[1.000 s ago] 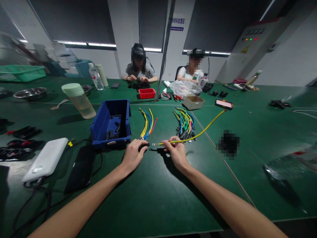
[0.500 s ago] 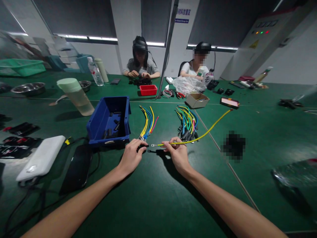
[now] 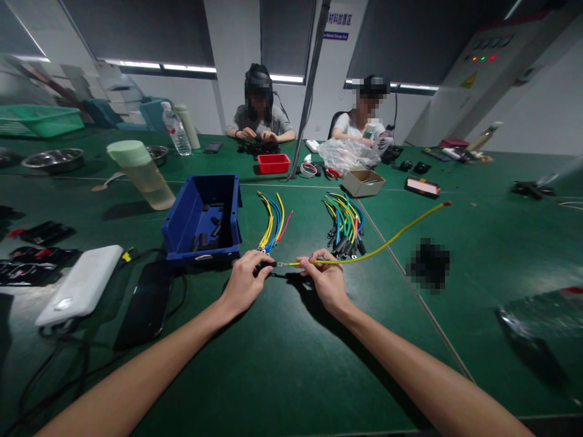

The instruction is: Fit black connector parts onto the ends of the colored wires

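Stretching across the green surface [image 3: 291,364], both forearms reach forward to meet just in front of the blue bin [image 3: 203,221]. The yellow wire [image 3: 382,246] runs up and right from the right hand [image 3: 325,280], which pinches it near its metal ring terminal [image 3: 281,264]. It looks light and limp, best gripped close to that end. The left hand [image 3: 246,282] closes its fingertips on a small black piece [image 3: 264,267], seemingly rigid, right beside the terminal.
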The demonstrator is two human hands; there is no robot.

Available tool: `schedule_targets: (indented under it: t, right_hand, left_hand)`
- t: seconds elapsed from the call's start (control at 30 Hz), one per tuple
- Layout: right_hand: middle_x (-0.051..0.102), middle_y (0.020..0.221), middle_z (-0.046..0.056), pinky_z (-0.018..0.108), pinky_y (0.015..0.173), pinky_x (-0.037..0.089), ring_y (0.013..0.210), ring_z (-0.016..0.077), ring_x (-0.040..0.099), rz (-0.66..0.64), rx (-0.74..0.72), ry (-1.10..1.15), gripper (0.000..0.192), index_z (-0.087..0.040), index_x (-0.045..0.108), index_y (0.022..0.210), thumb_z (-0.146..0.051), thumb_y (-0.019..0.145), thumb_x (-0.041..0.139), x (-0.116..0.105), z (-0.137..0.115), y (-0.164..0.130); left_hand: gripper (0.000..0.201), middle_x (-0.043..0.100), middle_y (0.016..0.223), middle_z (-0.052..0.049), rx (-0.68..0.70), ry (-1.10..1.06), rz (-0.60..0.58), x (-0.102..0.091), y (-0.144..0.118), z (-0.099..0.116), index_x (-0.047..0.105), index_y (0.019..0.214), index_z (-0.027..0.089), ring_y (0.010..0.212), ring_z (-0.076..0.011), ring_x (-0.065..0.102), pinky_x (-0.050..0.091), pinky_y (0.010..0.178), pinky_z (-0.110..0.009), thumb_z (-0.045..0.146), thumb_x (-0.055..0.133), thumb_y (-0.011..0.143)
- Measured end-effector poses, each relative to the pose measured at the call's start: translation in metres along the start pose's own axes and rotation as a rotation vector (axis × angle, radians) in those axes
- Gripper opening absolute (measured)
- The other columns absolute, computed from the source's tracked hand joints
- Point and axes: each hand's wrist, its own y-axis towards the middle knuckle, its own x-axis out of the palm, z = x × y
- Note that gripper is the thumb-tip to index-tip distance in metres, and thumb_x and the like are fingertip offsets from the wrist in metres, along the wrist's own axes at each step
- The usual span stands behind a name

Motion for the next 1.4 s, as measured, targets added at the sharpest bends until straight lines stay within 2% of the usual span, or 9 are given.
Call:
schedule_targets:
  t: [0.53,0.87,1.07,1.4]
  right_hand:
    - [0.072,0.081,0.004,0.030,0.060,0.054,0.082,0.0226,0.069,-0.017,-0.004,-0.044,0.033,-0.022,0.047,0.072,-0.042,0.069,0.073,-0.0001,-0.0012,-0.0001]
    - [0.072,0.082,0.005,0.028,0.060,0.053,0.079,0.0214,0.069,-0.026,-0.003,-0.034,0.031,-0.022,0.047,0.072,-0.037,0.070,0.073,-0.0009,-0.0006,0.0001]
    - [0.072,0.082,0.005,0.028,0.059,0.053,0.078,0.0215,0.069,-0.027,-0.007,-0.036,0.031,-0.022,0.047,0.071,-0.039,0.069,0.073,-0.0002,-0.0013,-0.0004]
    - [0.072,0.080,0.005,0.028,0.058,0.053,0.079,0.0219,0.069,-0.035,-0.001,-0.034,0.034,-0.021,0.047,0.072,-0.042,0.067,0.075,0.0007,-0.0032,-0.0006]
  left_hand:
    - [0.014,0.066,0.096,-0.005,0.009,0.000,-0.012,-0.0005,-0.0008,0.0009,0.066,0.090,0.020,0.094,-0.0205,0.060,0.051,0.081,-0.035,0.017,0.054,0.084]
    - [0.013,0.066,0.096,-0.005,-0.003,-0.011,-0.011,-0.0007,-0.0008,0.0019,0.066,0.090,0.020,0.093,-0.0198,0.060,0.050,0.080,-0.034,0.018,0.055,0.084]
    - [0.013,0.066,0.095,-0.005,0.010,-0.009,-0.005,-0.0008,-0.0009,0.0026,0.066,0.089,0.020,0.093,-0.0194,0.061,0.051,0.076,-0.031,0.018,0.055,0.084]
    - [0.012,0.065,0.095,-0.004,0.018,-0.014,-0.028,0.0005,-0.0008,0.0000,0.066,0.090,0.020,0.093,-0.0186,0.060,0.049,0.079,-0.031,0.018,0.056,0.085]
